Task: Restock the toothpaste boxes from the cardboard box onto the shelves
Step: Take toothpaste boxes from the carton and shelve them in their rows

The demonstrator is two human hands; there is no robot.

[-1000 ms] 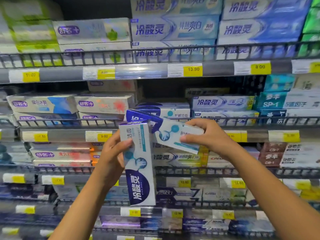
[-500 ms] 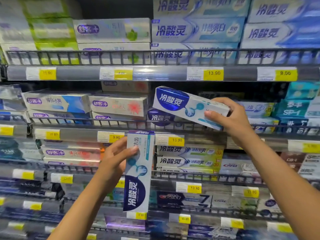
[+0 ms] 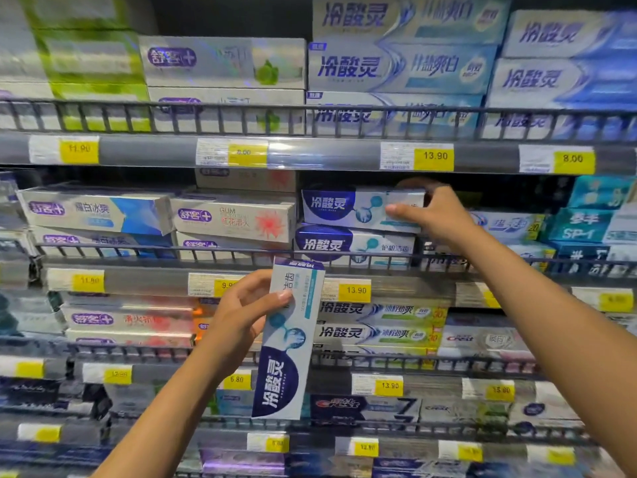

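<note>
Two toothpaste boxes are in hand. The right hand (image 3: 437, 215) grasps the horizontal toothpaste box (image 3: 348, 208) by its right end, thumb across the front face and fingers curled over the top. That box lies level inside the second shelf (image 3: 138, 251), directly above a matching stocked box (image 3: 344, 244) and just beside the red-flower gum-care box (image 3: 234, 219) to its left. Whether it rests fully on the stocked box or hangs just above it cannot be determined.

The left hand (image 3: 238, 315) grips the upright toothpaste box (image 3: 293, 339), thumb on the front face and fingers wrapped behind. This box stands on end in front of the shelf rail, beside the 13.90 price tag (image 3: 355, 290), outside the shelf. The cardboard box is not in view.

Assessment: the step in hand is seating the horizontal box on its stack, and it is judged nearly complete. The next move calls for sliding it back behind the rail and releasing the right-hand grip. The upright box must then be turned level and lifted over the rail. Headroom beneath the shelf above looks tight, so a further box may need a place beside this stack.
</note>
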